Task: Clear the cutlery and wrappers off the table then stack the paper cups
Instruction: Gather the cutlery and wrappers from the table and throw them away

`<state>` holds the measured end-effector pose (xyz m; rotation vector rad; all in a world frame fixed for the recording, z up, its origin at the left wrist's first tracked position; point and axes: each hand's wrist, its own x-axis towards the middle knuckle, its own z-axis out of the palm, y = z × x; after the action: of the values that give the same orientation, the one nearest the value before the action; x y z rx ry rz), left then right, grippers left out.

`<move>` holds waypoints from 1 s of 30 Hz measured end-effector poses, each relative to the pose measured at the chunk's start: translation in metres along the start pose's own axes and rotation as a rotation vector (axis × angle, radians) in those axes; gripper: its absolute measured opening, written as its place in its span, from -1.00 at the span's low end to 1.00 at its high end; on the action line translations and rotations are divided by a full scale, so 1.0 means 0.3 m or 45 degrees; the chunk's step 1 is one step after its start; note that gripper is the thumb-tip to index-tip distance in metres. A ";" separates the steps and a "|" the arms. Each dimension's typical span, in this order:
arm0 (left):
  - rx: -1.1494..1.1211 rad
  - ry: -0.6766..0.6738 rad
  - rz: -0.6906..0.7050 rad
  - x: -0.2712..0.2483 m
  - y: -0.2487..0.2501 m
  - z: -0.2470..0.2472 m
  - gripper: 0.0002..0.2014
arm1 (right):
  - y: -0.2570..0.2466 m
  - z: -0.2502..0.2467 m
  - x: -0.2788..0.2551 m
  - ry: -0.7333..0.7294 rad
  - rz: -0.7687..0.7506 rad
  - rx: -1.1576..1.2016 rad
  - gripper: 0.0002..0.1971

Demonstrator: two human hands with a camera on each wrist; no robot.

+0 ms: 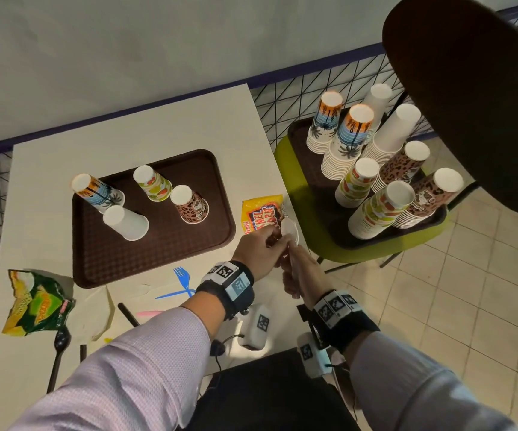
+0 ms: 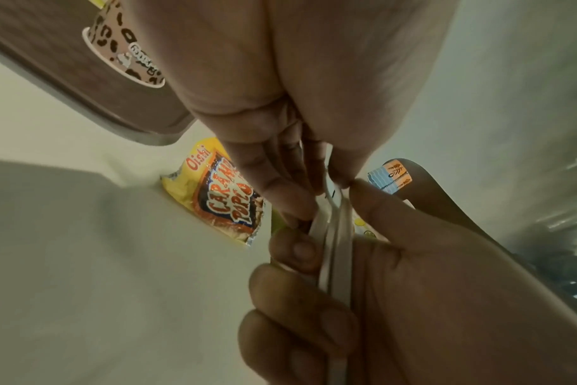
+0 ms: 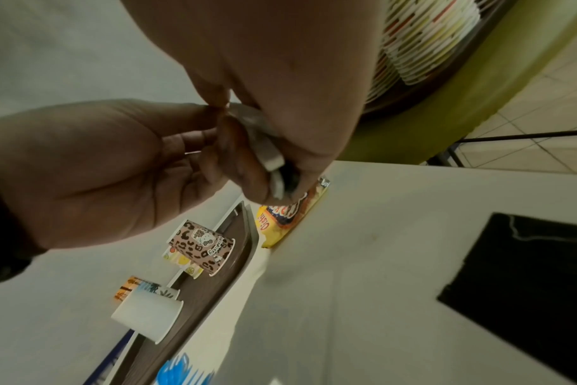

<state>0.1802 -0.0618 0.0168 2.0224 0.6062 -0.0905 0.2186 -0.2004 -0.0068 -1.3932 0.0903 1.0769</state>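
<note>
Table (image 1: 49, 213) white, tiled floor (image 1: 469, 306) | both hands' fingers (image 2: 280, 286) grasping white spoons (image 1: 289, 229)

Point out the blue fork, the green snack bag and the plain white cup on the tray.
blue fork (image 1: 182, 276): head view, neck below the tines.
green snack bag (image 1: 37, 303): head view, middle of the bag's front.
plain white cup (image 1: 126, 223): head view, side wall.

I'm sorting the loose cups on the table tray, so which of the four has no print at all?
The plain white cup, at the tray's near left. The other three are printed: palm-tree, fruit and leopard patterns.
</note>
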 end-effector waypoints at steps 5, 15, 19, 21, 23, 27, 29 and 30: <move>-0.051 0.136 0.026 0.017 0.003 -0.008 -0.79 | -0.003 -0.016 -0.004 -0.014 0.055 -0.001 -0.61; -0.058 0.154 -0.219 0.092 -0.012 -0.041 -0.77 | -0.055 -0.063 0.100 0.080 0.184 -0.203 -0.88; 0.119 0.317 -0.342 0.143 -0.087 -0.064 -0.68 | -0.111 -0.088 0.201 0.319 0.121 -0.416 -0.83; 0.147 0.276 -0.421 0.161 -0.115 -0.069 -0.64 | -0.128 -0.098 0.260 0.414 0.075 -0.600 -0.79; 0.212 0.213 -0.474 0.175 -0.125 -0.078 -0.61 | -0.143 -0.100 0.305 0.469 0.046 -0.769 -0.78; 0.330 0.140 -0.466 0.187 -0.125 -0.076 -0.58 | -0.175 -0.073 0.359 0.457 0.065 -0.977 -0.75; 0.372 0.138 -0.444 0.188 -0.129 -0.063 -0.56 | -0.168 -0.053 0.373 0.454 0.110 -1.012 -0.69; 0.384 0.139 -0.433 0.187 -0.127 -0.057 -0.55 | -0.159 -0.045 0.379 0.457 0.114 -1.032 -0.67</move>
<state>0.2087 -0.0113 -0.0223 2.2031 1.0560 -0.2910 0.3194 -0.1398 -0.0460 -2.3262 -0.0328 0.9592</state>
